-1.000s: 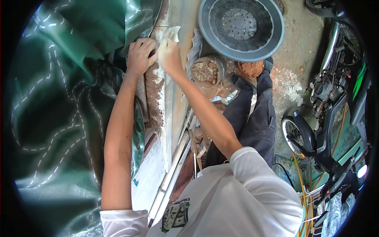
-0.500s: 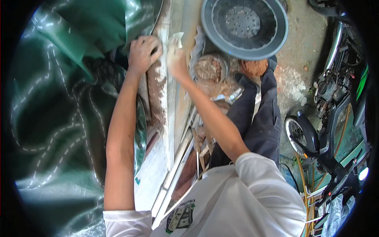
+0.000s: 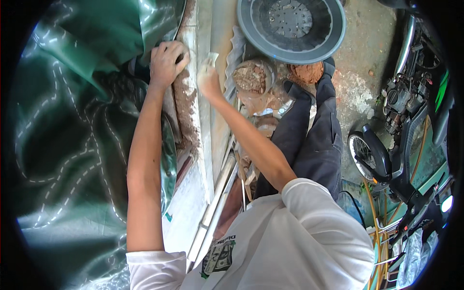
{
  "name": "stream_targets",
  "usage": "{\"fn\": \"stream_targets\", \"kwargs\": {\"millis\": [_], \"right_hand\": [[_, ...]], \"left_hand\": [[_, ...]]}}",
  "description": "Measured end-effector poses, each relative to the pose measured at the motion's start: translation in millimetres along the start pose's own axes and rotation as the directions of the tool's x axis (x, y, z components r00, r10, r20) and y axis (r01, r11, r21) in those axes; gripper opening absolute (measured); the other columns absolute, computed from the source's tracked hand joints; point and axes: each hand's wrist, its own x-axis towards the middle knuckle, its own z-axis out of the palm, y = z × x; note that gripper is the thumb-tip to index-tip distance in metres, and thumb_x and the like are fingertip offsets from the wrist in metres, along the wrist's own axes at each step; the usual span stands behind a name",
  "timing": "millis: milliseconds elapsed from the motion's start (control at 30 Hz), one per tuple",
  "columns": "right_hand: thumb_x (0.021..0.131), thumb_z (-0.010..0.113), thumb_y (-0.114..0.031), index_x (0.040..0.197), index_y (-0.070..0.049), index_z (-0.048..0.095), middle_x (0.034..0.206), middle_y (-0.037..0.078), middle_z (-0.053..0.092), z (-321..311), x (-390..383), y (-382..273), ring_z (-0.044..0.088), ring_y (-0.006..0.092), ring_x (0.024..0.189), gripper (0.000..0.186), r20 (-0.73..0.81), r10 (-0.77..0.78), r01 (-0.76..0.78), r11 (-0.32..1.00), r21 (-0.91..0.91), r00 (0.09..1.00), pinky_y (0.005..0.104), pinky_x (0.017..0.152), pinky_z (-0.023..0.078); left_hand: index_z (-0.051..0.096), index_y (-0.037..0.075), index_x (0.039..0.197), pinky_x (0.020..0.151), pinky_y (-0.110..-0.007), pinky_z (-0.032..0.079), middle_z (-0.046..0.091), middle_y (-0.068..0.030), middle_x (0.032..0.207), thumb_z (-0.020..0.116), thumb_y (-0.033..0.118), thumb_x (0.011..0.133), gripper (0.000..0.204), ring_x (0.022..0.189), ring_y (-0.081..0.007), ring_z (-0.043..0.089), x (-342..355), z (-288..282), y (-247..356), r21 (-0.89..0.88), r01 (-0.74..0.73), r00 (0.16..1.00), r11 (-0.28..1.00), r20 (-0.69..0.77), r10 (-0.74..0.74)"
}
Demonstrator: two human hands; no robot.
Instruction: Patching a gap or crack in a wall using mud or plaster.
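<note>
My left hand (image 3: 168, 63) rests at the top of a narrow, dirt-streaked white ledge (image 3: 189, 92), beside the green sheet (image 3: 63, 101). Its fingers are bent and the thumb stands apart from them, with nothing visible between. Just to its right, my right hand (image 3: 209, 81) is closed on a small pale flat piece (image 3: 213, 58) that sticks out past the fingers. What the piece is made of cannot be made out, as the hand is slightly blurred. That hand is over the strip of pale board (image 3: 205, 38) along the ledge's right side.
A grey basin with holes in its bottom (image 3: 337, 36) stands at the far right, above reddish soil (image 3: 308, 72). Closer lies a tub of rubble (image 3: 251, 78). Long pale strips (image 3: 212, 215) lean near my body. A motorbike (image 3: 401, 104) is parked on the right.
My right hand, with the pale piece, has moved nearer to me along the board. My left hand stays on the ledge. The whole view has shifted slightly.
</note>
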Motion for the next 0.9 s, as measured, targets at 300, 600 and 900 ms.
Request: {"fn": "stream_targets", "kwargs": {"millis": [300,600,900], "right_hand": [[0.094,0.036,-0.006,0.129,0.018,0.038,0.089,0.036,0.058,2.4,-17.9,6.8,0.061,0.0469,0.071,0.042,-0.19,-0.473,0.453,0.88,-0.141,0.86,0.051,0.062,0.048],[0.103,0.032,-0.039,0.091,0.008,0.059,0.079,0.032,0.059,-15.7,-23.3,-29.2,0.06,0.0464,0.082,0.056,-0.164,-0.19,0.183,0.982,-0.054,0.968,0.0476,0.075,0.045],[0.105,0.031,-0.036,0.134,0.014,0.038,0.141,0.039,0.031,-11.7,-36.4,-26.9,0.026,0.0454,0.138,0.059,0.235,0.164,-0.197,0.973,0.121,0.958,0.0377,0.117,0.02]], "left_hand": [[0.065,0.013,0.093,0.081,-0.037,0.041,0.064,0.0015,0.102,0.069,0.029,0.076,0.023,0.1,-0.0205,0.056,4.7,0.1,0.4,0.037,-0.047,0.998,0.998,-0.042,0.049],[0.062,0.011,0.093,0.081,-0.039,0.042,0.063,-0.0025,0.102,0.069,0.029,0.075,0.026,0.099,-0.0232,0.056,5.3,-5.1,2.2,-0.001,-0.007,1.0,1.0,-0.024,0.007],[0.063,0.011,0.094,0.084,-0.039,0.043,0.063,-0.0008,0.105,0.068,0.029,0.075,0.027,0.103,-0.0213,0.056,2.6,-5.9,-2.3,-0.003,-0.006,1.0,1.0,0.0,0.006]]}}
